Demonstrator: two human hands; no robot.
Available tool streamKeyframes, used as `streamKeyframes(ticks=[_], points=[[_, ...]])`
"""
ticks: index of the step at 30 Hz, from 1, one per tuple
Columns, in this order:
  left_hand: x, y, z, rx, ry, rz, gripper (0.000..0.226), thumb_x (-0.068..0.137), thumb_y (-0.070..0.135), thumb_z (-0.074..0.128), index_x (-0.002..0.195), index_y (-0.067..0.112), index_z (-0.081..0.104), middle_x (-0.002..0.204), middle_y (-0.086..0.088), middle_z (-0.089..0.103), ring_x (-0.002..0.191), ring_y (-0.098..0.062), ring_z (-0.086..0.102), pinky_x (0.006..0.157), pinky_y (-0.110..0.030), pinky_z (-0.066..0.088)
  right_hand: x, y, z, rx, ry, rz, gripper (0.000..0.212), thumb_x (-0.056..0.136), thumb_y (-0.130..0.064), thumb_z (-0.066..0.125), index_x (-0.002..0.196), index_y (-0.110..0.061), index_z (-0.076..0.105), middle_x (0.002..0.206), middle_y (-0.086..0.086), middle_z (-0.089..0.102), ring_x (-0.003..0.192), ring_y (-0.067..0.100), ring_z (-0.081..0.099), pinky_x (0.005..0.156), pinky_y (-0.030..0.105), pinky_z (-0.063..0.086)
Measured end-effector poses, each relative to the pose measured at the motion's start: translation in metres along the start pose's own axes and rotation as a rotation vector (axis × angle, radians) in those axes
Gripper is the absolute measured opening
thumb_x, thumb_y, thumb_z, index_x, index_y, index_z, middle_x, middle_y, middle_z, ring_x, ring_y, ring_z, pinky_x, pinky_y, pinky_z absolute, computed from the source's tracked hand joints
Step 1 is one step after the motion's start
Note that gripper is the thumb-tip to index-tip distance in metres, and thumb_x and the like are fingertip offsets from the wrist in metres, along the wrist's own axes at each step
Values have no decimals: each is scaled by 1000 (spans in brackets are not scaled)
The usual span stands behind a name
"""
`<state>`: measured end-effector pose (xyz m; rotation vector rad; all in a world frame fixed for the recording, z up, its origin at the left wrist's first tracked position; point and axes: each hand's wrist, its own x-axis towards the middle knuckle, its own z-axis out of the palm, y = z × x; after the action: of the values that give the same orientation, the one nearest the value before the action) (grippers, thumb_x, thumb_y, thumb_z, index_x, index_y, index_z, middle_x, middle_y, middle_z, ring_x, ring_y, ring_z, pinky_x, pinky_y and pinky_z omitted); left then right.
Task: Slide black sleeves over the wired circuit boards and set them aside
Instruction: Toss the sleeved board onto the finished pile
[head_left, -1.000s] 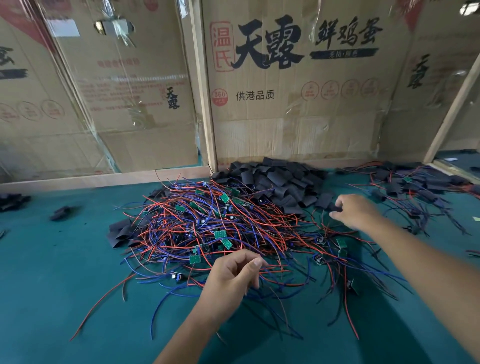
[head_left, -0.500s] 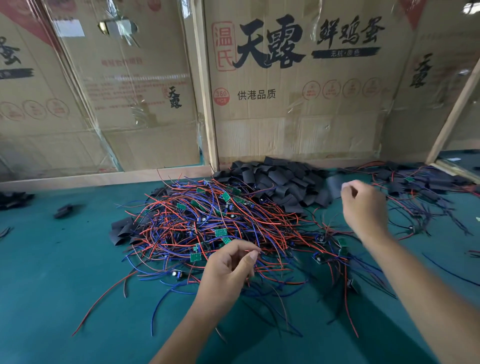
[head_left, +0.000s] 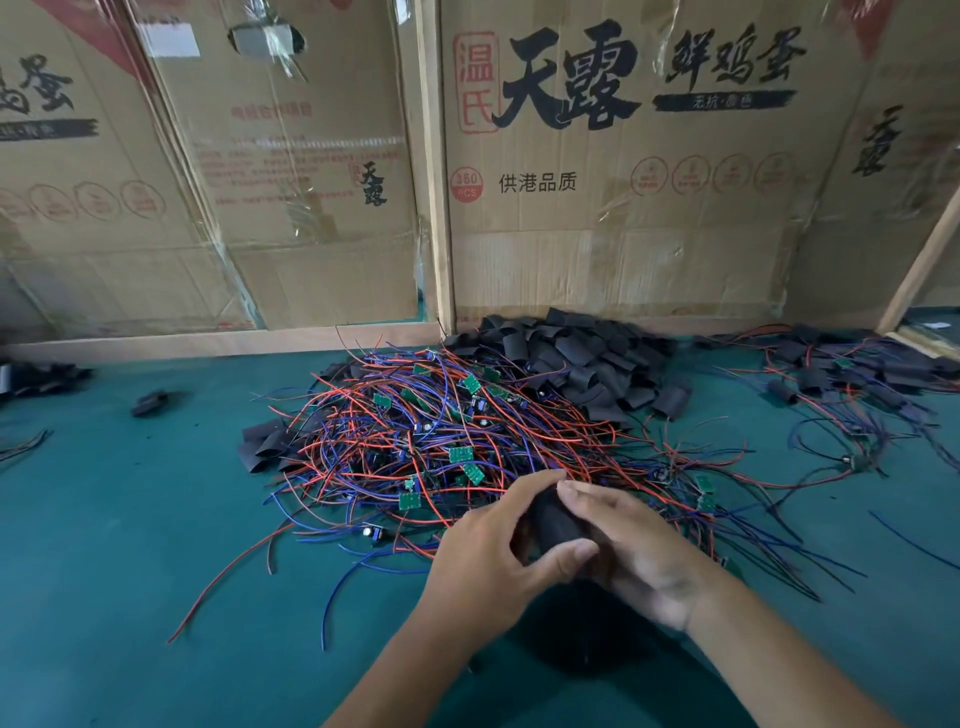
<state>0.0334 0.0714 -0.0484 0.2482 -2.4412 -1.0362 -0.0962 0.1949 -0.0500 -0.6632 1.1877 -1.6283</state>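
1. Although the worktop (head_left: 130, 545) carries plenty of stock, its far left holds only scraps: a small dark heap (head_left: 41, 375) at the edge, one loose black piece (head_left: 149, 403) and a few stray wire ends (head_left: 21, 447).
2. Left of centre, a few flat black sleeves (head_left: 267, 441) poke out from under the big tangle of wired circuit boards (head_left: 441, 431), red and blue leads with small green boards showing bare. I judge this heap to be the work still left, and it is large.
3. Low in the middle, the left hand (head_left: 488, 566) and the right hand (head_left: 639, 556) meet just in front of that tangle, both curled round one black sleeve (head_left: 556, 522) held between them. Whether a board is already inside it I cannot tell; the fingers hide its ends.
4. Behind the tangle, against the back wall, lies the pile of unused sleeves (head_left: 587, 358), touching the wires at its front edge.
5. At the far right, well apart from the main heap, a looser spread of sleeved boards (head_left: 841, 379) with trailing leads looks like the set-aside finished lot; it is smaller than the heap left, so the job seems under halfway.
6. The surface is a teal-green mat. Flattened egg cartons (head_left: 623, 208) with printed Chinese lettering, partly taped and film-covered, wall in the back behind pale wooden strips (head_left: 218, 340).
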Motion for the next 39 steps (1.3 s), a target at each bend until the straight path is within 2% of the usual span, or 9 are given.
streamKeyframes(ticks=[3,8,11,13,15,18,21,34,39], points=[[0,1,2,171,-25,-17,65,77,88,34,137,69,19,69,8,62,80,-12,61,66,-26,43,1,3,0,81,-75,51,47,89,-47,71,117,-10,69,104,22,57,70,18,59,63,31,51],[2,0,4,249,-127,10,69,80,90,12,143,69,-7,75,23,61,70,-6,58,60,-29,39,8,6,-1,142,-33,12,35,90,-35,74,107,-6,71,102,21,67,81,26,66,74,36,58],[7,-4,-9,33,23,-6,54,94,74,26,145,54,24,75,23,57,67,-1,57,60,-30,42,11,4,-2,169,103,-22,30,83,-29,73,101,-6,68,91,19,71,71,25,69,57,30,57],[21,-16,-28,147,248,-28,23,101,46,43,119,37,54,77,19,58,70,-1,54,62,-29,41,13,1,-4,220,140,-24,30,83,-29,67,102,-5,64,89,19,70,69,26,69,53,29,56],[40,-27,-45,373,262,-102,13,100,23,51,106,21,63,96,11,60,93,-13,55,78,-31,43,13,0,-8,246,149,-25,30,85,-29,63,103,-5,63,88,18,69,68,25,68,51,29,55],[59,-39,-55,667,16,-163,18,101,26,53,116,20,62,120,1,57,117,-22,49,99,-32,39,12,0,-10,226,146,-30,29,86,-29,62,103,-7,64,85,14,66,67,24,66,50,29,52],[66,-46,-53,778,-11,-156,33,98,42,57,126,25,54,128,2,53,124,-21,46,105,-35,36,13,0,-10,203,151,-41,24,86,-30,63,98,-9,69,83,12,65,66,23,63,50,29,49],[54,-62,-53,825,80,45,28,94,41,65,114,22,59,114,2,57,109,-23,54,92,-38,43,19,5,-19,212,184,-45,21,88,-26,63,96,-9,68,81,10,61,65,21,56,49,29,40],[48,-67,-55,783,-82,171,18,97,37,61,114,33,61,115,10,56,109,-17,51,93,-33,37,20,6,-21,204,195,-46,20,88,-27,63,95,-9,70,81,10,60,65,20,56,49,29,40]])
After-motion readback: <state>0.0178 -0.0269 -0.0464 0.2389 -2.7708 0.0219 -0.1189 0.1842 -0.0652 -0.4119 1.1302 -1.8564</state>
